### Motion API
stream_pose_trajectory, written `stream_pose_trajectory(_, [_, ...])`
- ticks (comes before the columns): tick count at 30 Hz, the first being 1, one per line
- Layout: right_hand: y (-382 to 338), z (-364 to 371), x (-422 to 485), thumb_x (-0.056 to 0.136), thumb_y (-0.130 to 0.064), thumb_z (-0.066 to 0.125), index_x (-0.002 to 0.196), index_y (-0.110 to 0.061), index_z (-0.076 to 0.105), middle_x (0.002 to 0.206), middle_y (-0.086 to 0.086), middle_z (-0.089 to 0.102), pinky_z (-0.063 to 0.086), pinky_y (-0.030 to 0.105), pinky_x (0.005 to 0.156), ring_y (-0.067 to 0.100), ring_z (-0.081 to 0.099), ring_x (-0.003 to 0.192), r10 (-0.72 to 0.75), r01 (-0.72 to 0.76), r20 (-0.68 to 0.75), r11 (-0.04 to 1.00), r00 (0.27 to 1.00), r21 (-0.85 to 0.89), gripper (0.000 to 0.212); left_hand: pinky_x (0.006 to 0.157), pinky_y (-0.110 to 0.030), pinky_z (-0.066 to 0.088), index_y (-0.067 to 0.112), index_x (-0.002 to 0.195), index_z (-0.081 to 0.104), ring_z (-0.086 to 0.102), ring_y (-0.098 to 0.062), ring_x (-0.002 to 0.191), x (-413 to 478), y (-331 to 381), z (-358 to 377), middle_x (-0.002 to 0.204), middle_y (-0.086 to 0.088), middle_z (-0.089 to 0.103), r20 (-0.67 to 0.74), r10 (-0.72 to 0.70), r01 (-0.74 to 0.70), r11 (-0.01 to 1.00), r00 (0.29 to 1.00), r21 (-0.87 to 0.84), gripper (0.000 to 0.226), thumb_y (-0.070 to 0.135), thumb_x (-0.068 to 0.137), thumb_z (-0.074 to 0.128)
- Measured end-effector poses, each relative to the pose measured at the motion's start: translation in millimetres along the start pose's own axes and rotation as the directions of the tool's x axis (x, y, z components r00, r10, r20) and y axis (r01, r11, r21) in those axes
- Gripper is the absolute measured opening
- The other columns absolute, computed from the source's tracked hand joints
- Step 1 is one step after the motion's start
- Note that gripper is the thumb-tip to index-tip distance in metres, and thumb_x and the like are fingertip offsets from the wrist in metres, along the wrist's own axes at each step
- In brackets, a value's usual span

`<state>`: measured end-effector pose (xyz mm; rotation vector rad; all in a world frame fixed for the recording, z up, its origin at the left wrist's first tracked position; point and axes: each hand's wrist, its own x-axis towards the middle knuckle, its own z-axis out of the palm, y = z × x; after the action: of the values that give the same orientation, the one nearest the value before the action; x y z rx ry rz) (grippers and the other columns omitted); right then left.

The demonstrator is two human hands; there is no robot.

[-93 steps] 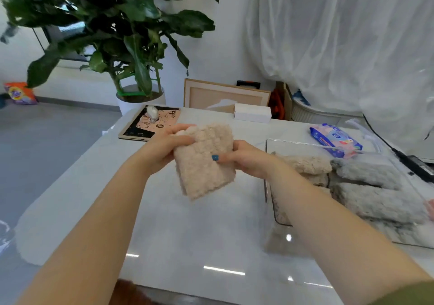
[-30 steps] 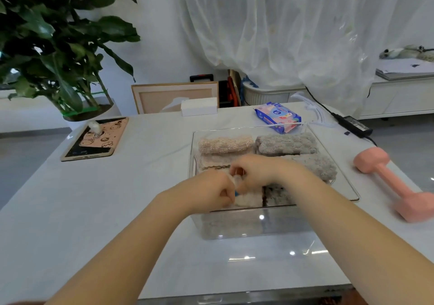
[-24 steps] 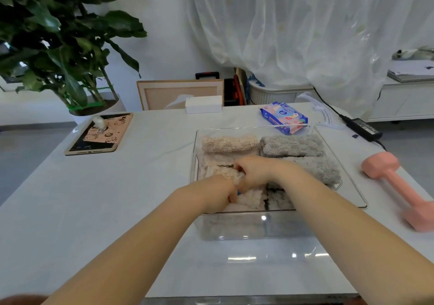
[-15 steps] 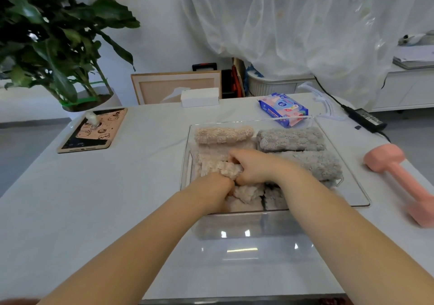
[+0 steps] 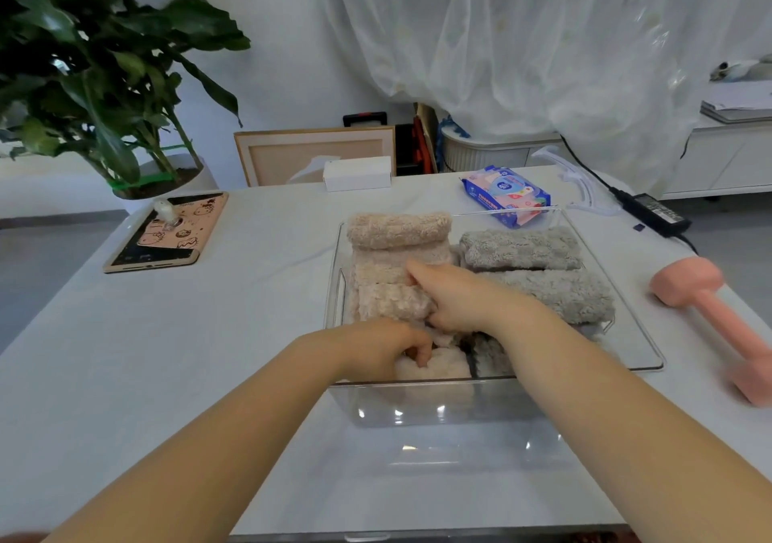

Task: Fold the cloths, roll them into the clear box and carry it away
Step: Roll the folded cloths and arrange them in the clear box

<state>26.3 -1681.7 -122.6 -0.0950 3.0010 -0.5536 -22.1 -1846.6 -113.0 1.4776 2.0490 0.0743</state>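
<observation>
White table (image 5: 209,354), clear box (image 5: 438,406), four beige rolls (image 5: 399,229), three grey rolls (image 5: 520,248)

Visible body parts: two hands and two forearms. The bare left hand (image 5: 384,346) continues into the left forearm (image 5: 234,429), uncovered from the wrist to the lower frame edge. The bare right hand (image 5: 459,296) continues into the right forearm (image 5: 605,409), uncovered over the same extent. The nails are hidden or too small to tell their finish.
</observation>
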Motion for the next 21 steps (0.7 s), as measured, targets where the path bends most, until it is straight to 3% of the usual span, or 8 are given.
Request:
stream_pose_trajectory(3, [-3, 4, -1, 0.071, -0.01, 0.071, 0.096, -0.019, 0.041, 0.1, 0.004, 0.054, 0.041, 0.034, 0.072, 0.021, 0.05, 0.09, -0.049, 0.041, 0.111, 0.996, 0.993, 0.074, 0.04, 0.09, -0.024, 0.046, 0.031, 0.118, 0.054, 0.053, -0.008, 0.103, -8, -3, -8, 0.116, 0.012, 0.056, 0.013, -0.013, 0.014, 0.996, 1.0, -0.09, 0.041, 0.008, 0.085, 0.059])
stream_pose_trajectory(6, [0, 6, -1, 0.07, -0.012, 0.074, 0.107, -0.022, 0.047, 0.104, -0.002, 0.058, 0.049, 0.037, 0.078, 0.02, 0.055, 0.094, -0.022, -0.005, 0.242, 0.994, 0.97, 0.112, 0.047, 0.086, -0.025, 0.05, 0.027, 0.119, 0.056, 0.057, -0.007, 0.098, -17, -5, -14, 0.109, 0.014, 0.057, -0.1, -0.029, 0.018, 0.994, 0.995, -0.11, 0.042, 0.016, 0.081, 0.07])
stream_pose_trajectory(10, [0, 1, -3, 0.074, -0.012, 0.072, 0.117, -0.026, 0.041, 0.104, 0.003, 0.059, 0.049, 0.037, 0.074, 0.019, 0.056, 0.09, 0.034, -0.063, 0.256, 0.992, 0.966, 0.109, 0.054, 0.075, -0.027, 0.039, 0.028, 0.11, 0.057, 0.042, -0.011, 0.102, -23, -7, -13, 0.111, 0.012, 0.041, -0.32, -0.08, 0.173, 0.946, 0.944, 0.273, 0.049, 0.052, 0.071, 0.074])
stream_pose_trajectory(13, [-8, 4, -5, 0.075, -0.011, 0.07, 0.106, -0.016, 0.038, 0.093, 0.004, 0.054, 0.04, 0.028, 0.061, 0.02, 0.051, 0.082, 0.017, -0.032, 0.167, 0.996, 0.986, 0.086, 0.045, 0.083, -0.03, 0.037, 0.029, 0.107, 0.061, 0.043, -0.017, 0.11, -18, -9, -11, 0.12, 0.006, 0.045, -0.236, -0.132, 0.22, 0.892, 0.963, 0.396, 0.045, 0.061, 0.075, 0.066])
stream_pose_trajectory(16, [-13, 9, -5, 0.076, -0.015, 0.069, 0.095, -0.019, 0.031, 0.097, 0.005, 0.051, 0.041, 0.034, 0.066, 0.022, 0.05, 0.087, -0.035, 0.041, 0.136, 0.998, 0.99, -0.047, 0.043, 0.074, -0.031, 0.043, 0.024, 0.103, 0.066, 0.056, -0.019, 0.096, -10, -8, -12, 0.109, 0.003, 0.058, -0.126, -0.207, 0.242, 0.861, 0.97, 0.447, 0.041, 0.058, 0.081, 0.062])
stream_pose_trajectory(18, [-14, 1, -8, 0.078, -0.022, 0.068, 0.094, -0.021, 0.034, 0.097, 0.0, 0.048, 0.035, 0.03, 0.066, 0.018, 0.046, 0.086, -0.014, 0.041, 0.169, 0.986, 0.986, -0.159, 0.037, 0.066, -0.028, 0.042, 0.023, 0.101, 0.068, 0.061, -0.02, 0.091, -7, -6, -14, 0.103, 0.003, 0.064, -0.105, -0.256, 0.275, 0.845, 0.961, 0.458, 0.041, 0.058, 0.081, 0.061])
stream_pose_trajectory(21, [-12, -8, -16, 0.081, -0.014, 0.063, 0.099, -0.02, 0.033, 0.102, 0.0, 0.049, 0.033, 0.028, 0.067, 0.017, 0.043, 0.088, 0.103, -0.064, 0.279, 0.987, 0.955, -0.146, 0.035, 0.066, -0.028, 0.041, 0.023, 0.099, 0.068, 0.062, -0.021, 0.087, -7, -4, -18, 0.097, 0.002, 0.066, -0.125, -0.278, 0.304, 0.822, 0.952, 0.483, 0.041, 0.059, 0.08, 0.063])
